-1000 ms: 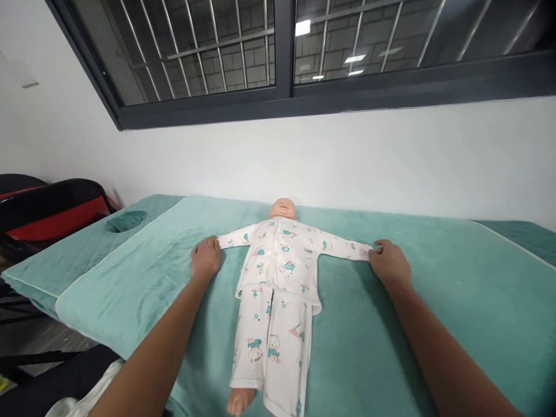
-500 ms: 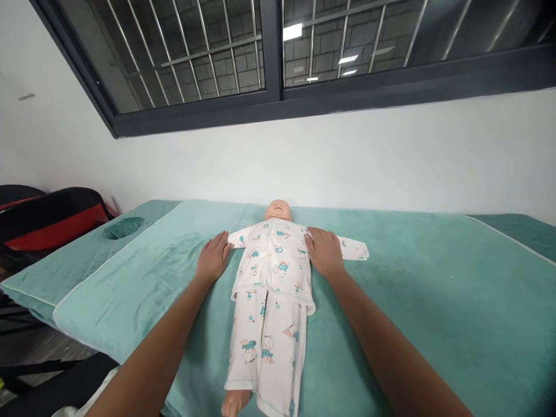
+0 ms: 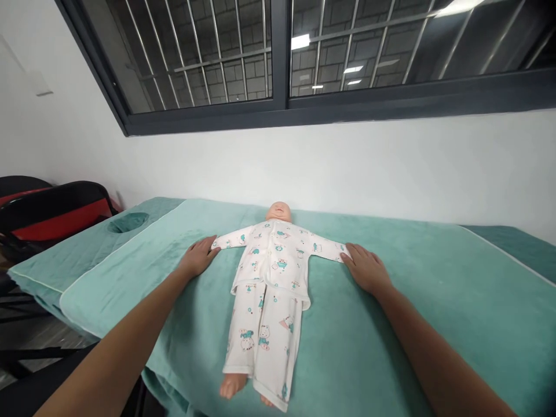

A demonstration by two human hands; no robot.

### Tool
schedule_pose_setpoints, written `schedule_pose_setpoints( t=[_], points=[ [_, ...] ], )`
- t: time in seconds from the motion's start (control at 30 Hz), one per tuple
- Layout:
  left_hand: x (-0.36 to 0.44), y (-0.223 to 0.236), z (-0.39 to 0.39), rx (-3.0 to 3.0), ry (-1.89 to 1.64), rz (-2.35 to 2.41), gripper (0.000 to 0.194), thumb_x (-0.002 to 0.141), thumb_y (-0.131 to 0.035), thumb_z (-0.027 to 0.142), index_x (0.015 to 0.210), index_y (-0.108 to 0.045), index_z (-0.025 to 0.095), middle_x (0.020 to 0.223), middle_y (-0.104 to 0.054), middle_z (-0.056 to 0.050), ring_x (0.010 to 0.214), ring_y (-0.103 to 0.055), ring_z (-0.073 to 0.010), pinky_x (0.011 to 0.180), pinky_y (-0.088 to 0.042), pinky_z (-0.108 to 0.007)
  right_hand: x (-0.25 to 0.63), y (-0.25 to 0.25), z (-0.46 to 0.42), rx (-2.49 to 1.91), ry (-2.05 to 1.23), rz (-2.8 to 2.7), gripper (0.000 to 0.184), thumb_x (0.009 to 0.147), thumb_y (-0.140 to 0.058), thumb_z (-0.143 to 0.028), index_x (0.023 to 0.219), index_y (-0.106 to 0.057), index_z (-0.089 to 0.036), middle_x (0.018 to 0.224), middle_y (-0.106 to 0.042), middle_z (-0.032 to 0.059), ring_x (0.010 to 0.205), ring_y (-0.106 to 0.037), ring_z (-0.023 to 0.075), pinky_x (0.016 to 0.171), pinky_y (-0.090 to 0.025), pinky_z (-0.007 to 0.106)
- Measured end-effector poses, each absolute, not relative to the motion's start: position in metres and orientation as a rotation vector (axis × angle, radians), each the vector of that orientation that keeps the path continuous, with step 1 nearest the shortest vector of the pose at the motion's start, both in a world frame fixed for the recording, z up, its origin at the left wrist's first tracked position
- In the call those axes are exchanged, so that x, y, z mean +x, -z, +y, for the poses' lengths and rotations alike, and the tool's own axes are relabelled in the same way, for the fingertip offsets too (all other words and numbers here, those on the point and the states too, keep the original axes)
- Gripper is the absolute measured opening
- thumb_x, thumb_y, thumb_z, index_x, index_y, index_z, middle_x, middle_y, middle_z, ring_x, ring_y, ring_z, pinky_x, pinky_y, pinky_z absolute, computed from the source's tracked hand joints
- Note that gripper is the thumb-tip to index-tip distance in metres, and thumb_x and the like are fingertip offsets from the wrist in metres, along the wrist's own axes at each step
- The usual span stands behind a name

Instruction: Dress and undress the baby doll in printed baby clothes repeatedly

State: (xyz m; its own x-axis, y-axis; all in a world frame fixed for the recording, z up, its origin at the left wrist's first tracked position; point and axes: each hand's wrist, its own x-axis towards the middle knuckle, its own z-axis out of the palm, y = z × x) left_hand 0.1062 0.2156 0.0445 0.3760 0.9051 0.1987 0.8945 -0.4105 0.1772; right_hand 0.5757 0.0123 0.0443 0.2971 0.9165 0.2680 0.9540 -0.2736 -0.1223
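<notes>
A baby doll (image 3: pixel 278 211) lies on its back on a teal padded table (image 3: pixel 391 324), dressed in white printed pyjamas (image 3: pixel 271 272), arms spread sideways. My left hand (image 3: pixel 197 256) lies flat with fingers stretched out, touching the end of the doll's left-side sleeve. My right hand (image 3: pixel 367 268) lies flat on the table, fingers out, over the end of the other sleeve. Both bare feet of the doll (image 3: pixel 230 385) stick out at the near table edge.
The table has a face hole (image 3: pixel 128 222) at its far left end. Black and red chairs (image 3: pixel 52 217) stand to the left. A white wall and a barred dark window (image 3: pixel 282 58) are behind the table. The near table edge is close to me.
My right hand slid from the doll's chest out along the sleeve to its end. My left hand moved slightly outward, and the left-side sleeve is drawn out straighter.
</notes>
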Motion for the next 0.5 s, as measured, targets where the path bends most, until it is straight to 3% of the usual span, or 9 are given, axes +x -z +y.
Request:
schedule_pose_setpoints(
  t=[0.17, 0.33, 0.5],
  points=[
    [0.078, -0.043, 0.205, 2.515, -0.326, 1.737, 0.063, 0.092, -0.027, 0.055, 0.146, -0.033, 0.022, 0.152, -0.036, -0.006, 0.142, -0.027, -0.022, 0.115, -0.018, -0.041, 0.595, -0.038, -0.021, -2.484, 0.132, -1.621, 0.065, 0.095, -0.019, -0.054, 0.145, -0.033, -0.015, 0.152, -0.032, 0.0082, 0.142, -0.025, 0.024, 0.112, -0.023, 0.05],
    [0.033, -0.047, 0.183, 2.432, -0.272, 1.833, 0.062, 0.092, -0.029, 0.054, 0.146, -0.034, 0.025, 0.153, -0.032, -0.003, 0.143, -0.025, -0.021, 0.116, -0.017, -0.042, 0.605, -0.031, -0.042, -2.513, 0.163, -1.554, 0.075, 0.09, -0.02, -0.062, 0.145, -0.035, -0.013, 0.153, -0.03, 0.0097, 0.142, -0.024, 0.0277, 0.112, -0.023, 0.054],
    [-0.012, -0.052, 0.134, 2.321, -0.39, 2.074, 0.053, 0.093, -0.03, 0.046, 0.139, -0.045, 0.023, 0.148, -0.043, -0.004, 0.138, -0.035, -0.0194, 0.114, -0.024, -0.037, 0.611, -0.026, -0.042, -2.462, 0.132, -1.515, 0.079, 0.084, -0.023, -0.064, 0.143, -0.039, -0.015, 0.152, -0.032, 0.0116, 0.141, -0.025, 0.0312, 0.11, -0.022, 0.058]
  ],
)
